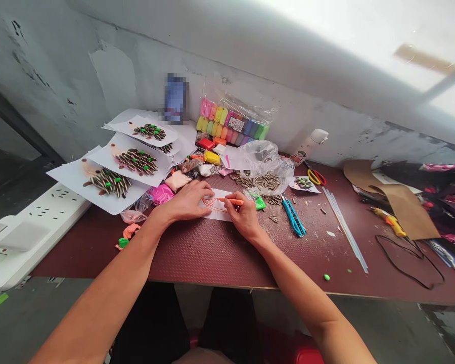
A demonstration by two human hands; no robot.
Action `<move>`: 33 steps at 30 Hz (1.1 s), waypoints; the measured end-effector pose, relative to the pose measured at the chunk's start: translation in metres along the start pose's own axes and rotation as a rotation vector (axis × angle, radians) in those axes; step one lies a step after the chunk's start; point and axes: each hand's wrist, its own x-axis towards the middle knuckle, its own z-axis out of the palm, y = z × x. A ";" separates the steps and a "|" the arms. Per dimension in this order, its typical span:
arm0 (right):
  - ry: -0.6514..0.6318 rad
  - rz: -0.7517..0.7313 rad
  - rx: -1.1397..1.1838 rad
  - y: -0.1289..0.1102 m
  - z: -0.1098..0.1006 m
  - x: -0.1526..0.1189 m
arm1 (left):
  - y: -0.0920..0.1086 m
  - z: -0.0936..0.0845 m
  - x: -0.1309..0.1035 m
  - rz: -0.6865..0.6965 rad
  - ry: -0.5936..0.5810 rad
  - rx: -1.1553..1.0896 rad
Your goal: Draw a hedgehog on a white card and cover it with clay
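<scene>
A small white sheet of paper (222,215) with orange line drawing on it lies on the dark red table. My left hand (189,201) rests on the sheet's left side, fingers lying flat with nothing gripped. In my right hand (244,215) is an orange pen (233,201), pinched between the fingers, its tip over the drawn lines. Beside my left hand are pink clay (161,194) and pale peach clay (177,180) in bags. A green clay packet (258,200) sits just right of my right hand.
Sheets with seed hedgehogs (136,162) are stacked left, near a white power strip (34,227). Behind lie a pack of coloured clay (231,124) and a bag of striped seeds (261,179). At right are a blue cutter (292,217), scissors (316,176), glue sticks (345,230) and a glue gun (390,221).
</scene>
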 end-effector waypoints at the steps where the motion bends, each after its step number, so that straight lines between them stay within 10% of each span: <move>1: -0.002 -0.002 0.001 0.000 0.000 0.000 | 0.000 0.000 0.000 -0.002 0.000 0.000; 33: -0.007 -0.014 -0.029 -0.006 0.003 -0.003 | 0.001 -0.002 0.000 -0.024 -0.027 0.009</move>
